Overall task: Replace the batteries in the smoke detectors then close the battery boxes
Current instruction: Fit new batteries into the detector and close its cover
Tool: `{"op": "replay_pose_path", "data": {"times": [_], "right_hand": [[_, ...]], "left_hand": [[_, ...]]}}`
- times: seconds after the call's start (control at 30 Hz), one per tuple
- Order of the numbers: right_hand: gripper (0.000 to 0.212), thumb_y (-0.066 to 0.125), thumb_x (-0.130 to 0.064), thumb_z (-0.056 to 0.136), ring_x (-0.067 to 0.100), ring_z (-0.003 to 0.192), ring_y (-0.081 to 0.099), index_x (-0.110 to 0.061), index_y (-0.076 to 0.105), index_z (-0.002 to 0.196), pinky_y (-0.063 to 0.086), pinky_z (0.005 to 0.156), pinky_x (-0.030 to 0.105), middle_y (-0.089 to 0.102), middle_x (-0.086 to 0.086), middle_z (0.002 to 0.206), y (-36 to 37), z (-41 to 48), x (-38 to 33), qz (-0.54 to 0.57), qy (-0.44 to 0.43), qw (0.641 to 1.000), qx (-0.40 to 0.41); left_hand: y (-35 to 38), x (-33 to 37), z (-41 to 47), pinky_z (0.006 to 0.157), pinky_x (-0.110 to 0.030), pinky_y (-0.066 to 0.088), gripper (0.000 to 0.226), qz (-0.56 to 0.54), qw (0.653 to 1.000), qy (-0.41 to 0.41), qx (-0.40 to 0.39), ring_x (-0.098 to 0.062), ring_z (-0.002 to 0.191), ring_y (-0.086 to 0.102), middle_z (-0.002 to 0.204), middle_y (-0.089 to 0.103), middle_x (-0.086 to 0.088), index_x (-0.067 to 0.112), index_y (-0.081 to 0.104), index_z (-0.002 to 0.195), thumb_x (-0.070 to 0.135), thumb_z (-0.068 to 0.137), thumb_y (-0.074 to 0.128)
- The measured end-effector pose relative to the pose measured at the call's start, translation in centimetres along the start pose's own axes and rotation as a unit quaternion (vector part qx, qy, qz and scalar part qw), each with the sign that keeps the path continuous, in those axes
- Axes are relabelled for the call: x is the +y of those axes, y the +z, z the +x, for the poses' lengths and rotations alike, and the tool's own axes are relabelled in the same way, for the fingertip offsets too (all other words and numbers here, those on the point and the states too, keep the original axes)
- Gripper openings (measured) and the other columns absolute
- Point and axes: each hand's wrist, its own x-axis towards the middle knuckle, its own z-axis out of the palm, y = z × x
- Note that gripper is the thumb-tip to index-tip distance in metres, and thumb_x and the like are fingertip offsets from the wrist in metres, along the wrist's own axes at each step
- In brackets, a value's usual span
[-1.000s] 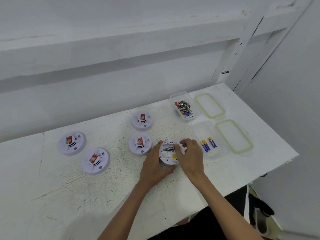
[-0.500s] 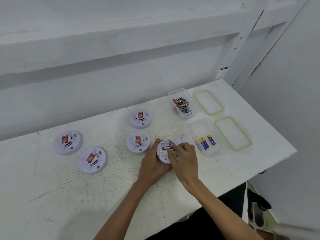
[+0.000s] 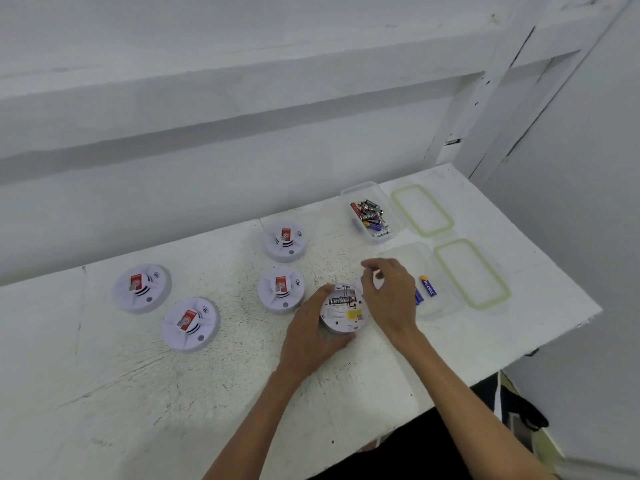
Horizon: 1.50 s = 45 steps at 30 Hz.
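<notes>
An upturned white smoke detector [image 3: 341, 311] lies on the table with its battery bay open and a black battery showing inside. My left hand [image 3: 311, 329] grips its left rim. My right hand [image 3: 389, 294] hovers just right of it, fingers curled with thumb and fingertips close together; I cannot tell whether they pinch anything. A small white cover [image 3: 378, 283] lies partly hidden behind that hand. A clear box [image 3: 441, 311] further right holds blue batteries [image 3: 428, 285]. A second clear box [image 3: 356, 194] at the back holds several mixed batteries [image 3: 369, 216].
Several other smoke detectors sit face up with red labels: two at the left [image 3: 142, 288] [image 3: 190, 324], two in the middle [image 3: 281, 289] [image 3: 285, 241]. Two green-rimmed lids [image 3: 421, 209] [image 3: 472, 273] lie by the boxes. The table's right edge [image 3: 568, 271] and a white wall are close.
My right hand has lifted off the detector's battery bay and moved up and to the right. My left hand has kept its hold on the detector.
</notes>
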Motion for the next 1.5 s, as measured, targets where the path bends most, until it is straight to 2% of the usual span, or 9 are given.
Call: {"op": "replay_pose_path", "data": {"times": [0.07,0.17,0.4,0.63,0.77,1.03,1.2,1.33,1.5], "right_hand": [[0.016,0.062,-0.014,0.091,0.012,0.084,0.061,-0.016,0.073,0.101,0.051,0.081,0.029,0.07,-0.004,0.098,0.0,1.9,0.2,0.002,-0.008,1.0,0.0],[0.016,0.062,-0.013,0.09,0.01,0.082,0.06,-0.016,0.074,0.1,0.048,0.08,0.026,0.07,0.0,0.098,0.0,4.8,0.6,-0.012,0.004,1.0,-0.013],[0.03,0.051,0.001,0.09,0.033,0.096,0.062,-0.005,0.071,0.111,0.052,0.083,0.042,0.066,0.018,0.106,0.6,12.2,1.5,-0.108,0.007,0.99,-0.086],[0.057,0.064,0.005,0.079,0.035,0.105,0.06,-0.017,0.063,0.132,0.048,0.071,0.033,0.058,0.017,0.119,2.1,17.1,2.0,-0.23,0.028,0.949,-0.215],[0.049,0.074,-0.003,0.078,0.033,0.1,0.057,-0.015,0.065,0.125,0.049,0.075,0.034,0.046,0.015,0.121,3.2,17.8,2.9,-0.247,0.055,0.946,-0.201],[0.028,0.053,-0.01,0.093,0.032,0.106,0.052,-0.008,0.061,0.119,0.045,0.072,0.036,0.056,0.015,0.114,3.2,17.6,3.9,-0.238,-0.005,0.958,-0.159],[0.025,0.053,-0.017,0.097,0.032,0.107,0.052,-0.01,0.064,0.118,0.04,0.074,0.032,0.061,0.013,0.11,2.6,17.3,4.7,-0.177,-0.045,0.973,-0.14],[0.023,0.061,-0.021,0.093,0.024,0.099,0.057,-0.014,0.061,0.115,0.044,0.076,0.032,0.065,0.005,0.105,1.7,16.7,4.7,-0.094,-0.041,0.99,-0.1],[0.028,0.074,-0.021,0.086,0.015,0.085,0.061,-0.014,0.062,0.111,0.052,0.077,0.029,0.067,0.0,0.095,0.4,14.3,2.7,0.097,0.008,0.995,-0.031]], "left_hand": [[-0.1,0.0,0.1,0.107,-0.029,0.049,0.079,0.038,0.998,0.057,-0.01,0.001,0.138,0.043,0.154,0.044,0.016,0.034,0.05,0.145,0.052,0.076,0.083],[-0.1,-0.1,0.1,0.105,-0.02,0.048,0.071,0.061,0.993,0.1,-0.008,-0.001,0.139,0.041,0.157,0.041,0.009,0.028,0.056,0.142,0.055,0.08,0.079],[0.3,-0.5,0.1,0.101,-0.033,0.055,0.069,0.061,0.991,0.121,0.011,-0.011,0.141,0.044,0.157,0.042,0.004,0.025,0.059,0.14,0.051,0.08,0.081],[0.4,-0.4,0.3,0.098,-0.036,0.056,0.073,0.072,0.991,0.111,0.007,-0.01,0.141,0.044,0.157,0.041,0.008,0.027,0.054,0.143,0.054,0.081,0.08],[0.4,-0.3,0.3,0.1,-0.036,0.056,0.077,0.057,0.994,0.093,0.008,-0.01,0.141,0.045,0.157,0.041,0.011,0.029,0.051,0.144,0.054,0.078,0.083],[0.6,-0.5,0.4,0.107,-0.035,0.05,0.092,0.008,1.0,0.001,0.0,-0.003,0.136,0.049,0.146,0.052,0.021,0.034,0.042,0.148,0.061,0.071,0.084],[0.3,0.0,0.3,0.105,-0.007,0.035,0.093,0.009,1.0,-0.027,-0.009,0.015,0.129,0.044,0.137,0.045,0.04,0.05,0.032,0.145,0.074,0.067,0.077],[0.3,-0.1,0.2,0.108,-0.013,0.038,0.097,0.012,0.999,-0.03,-0.014,0.01,0.132,0.045,0.139,0.047,0.034,0.035,0.038,0.15,0.07,0.068,0.078],[-0.1,0.6,0.1,0.104,-0.008,0.038,0.091,0.003,0.999,-0.03,-0.012,0.014,0.129,0.046,0.138,0.049,0.035,0.04,0.039,0.146,0.057,0.07,0.086]]}}
